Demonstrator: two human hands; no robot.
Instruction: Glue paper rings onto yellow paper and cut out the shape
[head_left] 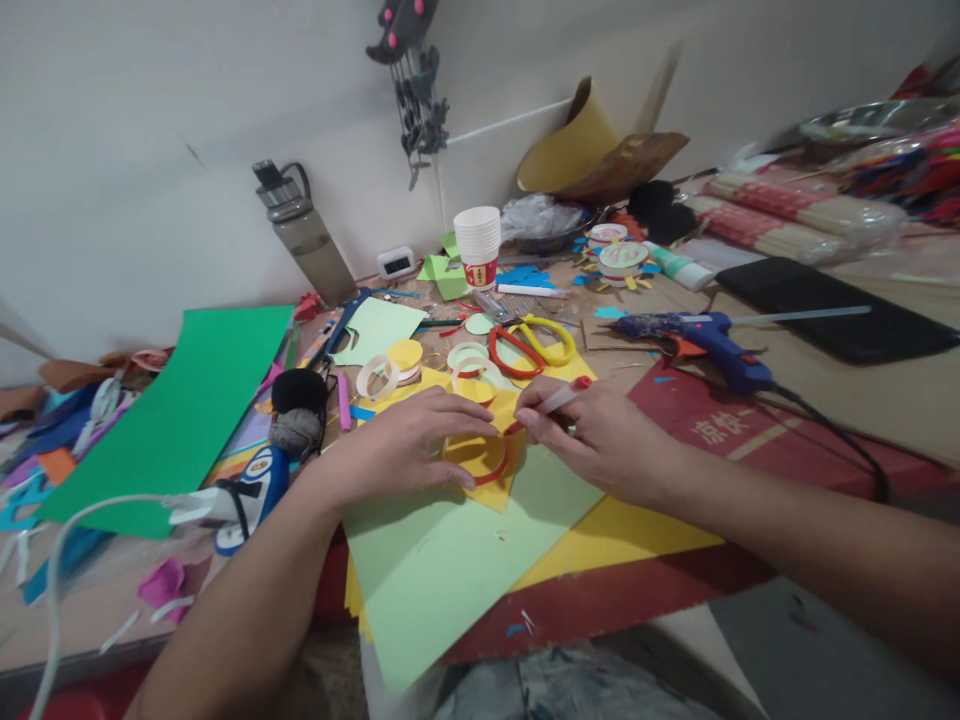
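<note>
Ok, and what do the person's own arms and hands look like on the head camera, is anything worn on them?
Both are bare. The left hand and left forearm show no glove, sleeve, watch or band up to the picture's edge. The same goes for the right hand and right forearm. No rings show on the visible fingers.

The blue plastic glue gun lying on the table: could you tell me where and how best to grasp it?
Grip the blue plastic glue gun by its thick handle, which angles toward the person where the black cord exits. It lies flat, so come down from above.
</note>
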